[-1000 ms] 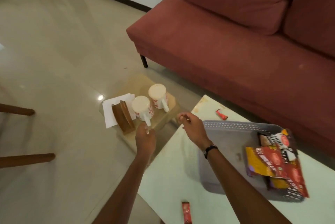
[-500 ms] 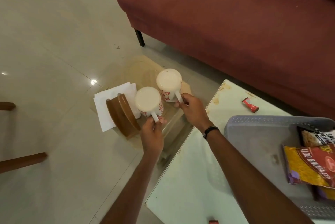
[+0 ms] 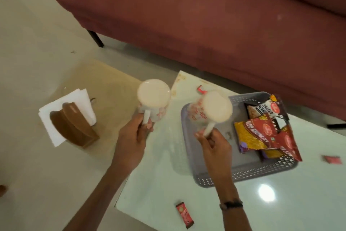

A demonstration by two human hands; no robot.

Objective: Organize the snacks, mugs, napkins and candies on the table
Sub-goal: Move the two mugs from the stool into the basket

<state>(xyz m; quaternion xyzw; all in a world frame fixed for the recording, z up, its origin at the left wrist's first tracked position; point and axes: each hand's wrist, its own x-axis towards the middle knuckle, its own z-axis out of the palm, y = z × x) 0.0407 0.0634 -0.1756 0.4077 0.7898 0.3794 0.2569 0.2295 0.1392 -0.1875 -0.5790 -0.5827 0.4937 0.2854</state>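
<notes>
My left hand point(image 3: 133, 137) grips the handle of a white mug with red print point(image 3: 153, 98), lifted above the gap between the low wooden stool and the table. My right hand point(image 3: 215, 142) grips the handle of a second matching mug point(image 3: 215, 109), held over the left end of the grey perforated tray point(image 3: 243, 173). Snack packets point(image 3: 262, 131) lie in the tray's right half. A brown wooden holder point(image 3: 74, 127) with white napkins point(image 3: 56, 114) stands on the stool. Red candies lie on the white table: one near the front point(image 3: 185, 215), one at the right point(image 3: 332, 159), one behind the mugs point(image 3: 201, 89).
A dark red sofa point(image 3: 206, 21) runs along the far side, close behind the table. The low wooden stool point(image 3: 104, 84) sits left of the table on a pale tiled floor. A bright light glare shows on the white table top point(image 3: 266, 192).
Both hands have lifted the two mugs off the stool by their handles and carried them right. The right mug has come over the tray.
</notes>
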